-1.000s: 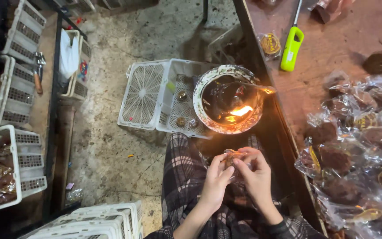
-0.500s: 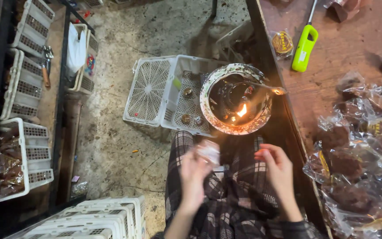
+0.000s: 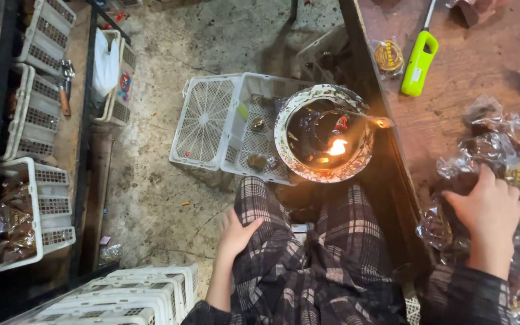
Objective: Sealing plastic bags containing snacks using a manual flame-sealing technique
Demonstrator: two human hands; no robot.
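Hands have split apart from the lap: right hand [image 3: 487, 207] now rests spread on the clear-wrapped packets [image 3: 501, 156] right of the flaming bowl [image 3: 326, 133], seemingly not yet gripping; left hand [image 3: 236, 232] lies flat, empty, on the knee below it.
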